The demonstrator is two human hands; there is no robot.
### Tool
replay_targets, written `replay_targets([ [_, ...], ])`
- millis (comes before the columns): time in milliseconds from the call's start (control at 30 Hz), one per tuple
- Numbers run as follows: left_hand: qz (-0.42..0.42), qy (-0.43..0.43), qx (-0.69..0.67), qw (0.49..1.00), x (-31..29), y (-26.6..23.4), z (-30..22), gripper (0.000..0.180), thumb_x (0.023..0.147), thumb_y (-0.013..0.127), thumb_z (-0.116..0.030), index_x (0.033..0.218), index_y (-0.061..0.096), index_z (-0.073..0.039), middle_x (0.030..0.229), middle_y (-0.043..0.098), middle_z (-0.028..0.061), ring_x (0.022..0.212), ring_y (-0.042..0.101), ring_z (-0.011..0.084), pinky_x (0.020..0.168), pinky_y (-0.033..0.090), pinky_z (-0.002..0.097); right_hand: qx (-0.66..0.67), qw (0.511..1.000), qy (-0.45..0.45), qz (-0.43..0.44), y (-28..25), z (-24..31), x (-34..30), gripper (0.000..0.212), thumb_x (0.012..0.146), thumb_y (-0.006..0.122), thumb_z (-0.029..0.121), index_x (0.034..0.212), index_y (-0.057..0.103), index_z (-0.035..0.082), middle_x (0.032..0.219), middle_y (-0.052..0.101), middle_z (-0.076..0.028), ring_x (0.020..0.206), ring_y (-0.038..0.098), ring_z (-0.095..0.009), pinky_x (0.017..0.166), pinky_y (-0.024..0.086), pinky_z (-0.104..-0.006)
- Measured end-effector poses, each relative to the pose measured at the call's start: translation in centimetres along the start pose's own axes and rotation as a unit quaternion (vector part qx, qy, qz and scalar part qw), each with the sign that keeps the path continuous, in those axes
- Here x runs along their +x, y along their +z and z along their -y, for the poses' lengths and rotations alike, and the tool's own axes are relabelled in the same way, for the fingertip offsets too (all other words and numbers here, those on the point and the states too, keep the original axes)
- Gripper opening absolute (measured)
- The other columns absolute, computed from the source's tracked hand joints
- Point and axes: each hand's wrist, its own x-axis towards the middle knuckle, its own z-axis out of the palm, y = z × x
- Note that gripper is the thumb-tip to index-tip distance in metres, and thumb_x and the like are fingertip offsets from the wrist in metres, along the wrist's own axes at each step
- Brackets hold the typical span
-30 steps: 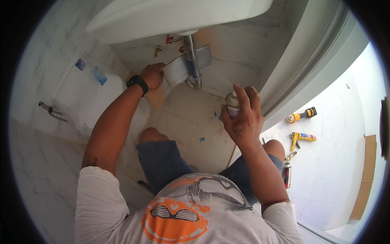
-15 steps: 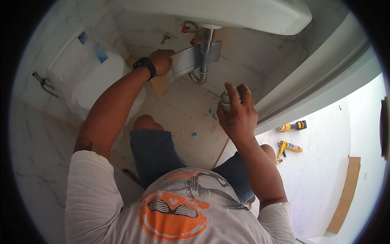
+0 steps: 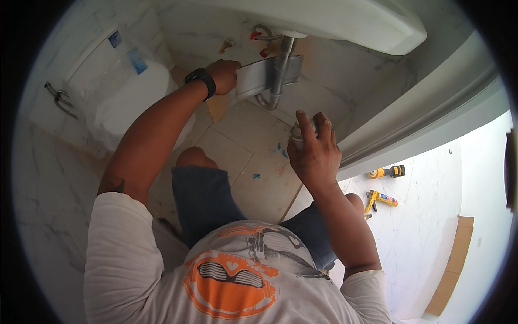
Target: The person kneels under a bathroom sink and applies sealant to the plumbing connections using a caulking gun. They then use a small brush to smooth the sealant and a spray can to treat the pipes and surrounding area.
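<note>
A grey sheet [image 3: 258, 78] is standing on edge against the drain pipe [image 3: 281, 65] under the white basin [image 3: 345, 21], and the left hand [image 3: 224, 75] is gripping its left end with closed fingers. The right hand [image 3: 313, 154] is curling around a spray can [image 3: 298, 131], just above the tiled floor [image 3: 259, 162].

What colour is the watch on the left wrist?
Black, on the left wrist's watch; the head view shows it best.

The pale tiled floor [image 3: 259, 162] carries a yellow drill [image 3: 386, 172], a yellow caulking gun [image 3: 381, 199] and a flat cardboard strip [image 3: 450, 267].
</note>
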Motion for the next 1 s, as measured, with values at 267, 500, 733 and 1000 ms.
replay_targets([
  [267, 0.026, -0.017, -0.026, 0.999, 0.2, -0.3, -0.4, 0.037, 0.096, 0.047, -0.01, 0.128, 0.062, -0.002, 0.122, 0.067, 0.025, 0.114, 0.063, 0.0421, 0.099, 0.049, 0.0487, -0.039, 0.999, -0.037, 0.009, 0.7, 0.2, 1.9, 0.064, 0.076, 0.075, 0.015, 0.137, 0.056, 0.024, 0.131, 0.054, -0.019, 0.099, 0.066, -0.034, 0.076, 0.06, -0.0442],
  [500, 0.029, -0.023, -0.017, 0.999, -0.3, -0.3, -0.5, 0.038, 0.095, 0.048, -0.01, 0.131, 0.062, -0.003, 0.124, 0.067, 0.0237, 0.114, 0.064, 0.0414, 0.099, 0.049, 0.0474, -0.016, 0.998, -0.052, -0.013, 1.8, 0.2, 2.8, 0.062, 0.078, 0.071, 0.012, 0.137, 0.055, 0.024, 0.131, 0.054, -0.02, 0.097, 0.066, -0.036, 0.074, 0.061, -0.0451],
  [733, 0.045, -0.024, -0.015, 0.999, -0.1, -0.6, -0.3, 0.04, 0.094, 0.048, -0.009, 0.131, 0.062, -0.005, 0.122, 0.068, 0.0229, 0.113, 0.064, 0.0405, 0.098, 0.05, 0.047, -0.067, 0.989, -0.072, 0.107, 3.4, 1.6, 3.4, 0.059, 0.082, 0.07, 0.012, 0.137, 0.054, 0.023, 0.132, 0.054, -0.021, 0.095, 0.067, -0.037, 0.073, 0.06, -0.0471],
  [1000, 0.045, -0.042, -0.033, 0.998, -0.6, 0.0, -0.7, 0.037, 0.092, 0.05, -0.009, 0.126, 0.066, -0.006, 0.118, 0.07, 0.0222, 0.112, 0.066, 0.0397, 0.098, 0.05, 0.0469, -0.109, 0.985, -0.126, 0.047, 2.9, 2.1, 5.9, 0.056, 0.085, 0.069, 0.012, 0.137, 0.052, 0.022, 0.132, 0.054, -0.022, 0.093, 0.066, -0.037, 0.069, 0.058, -0.0453],
])
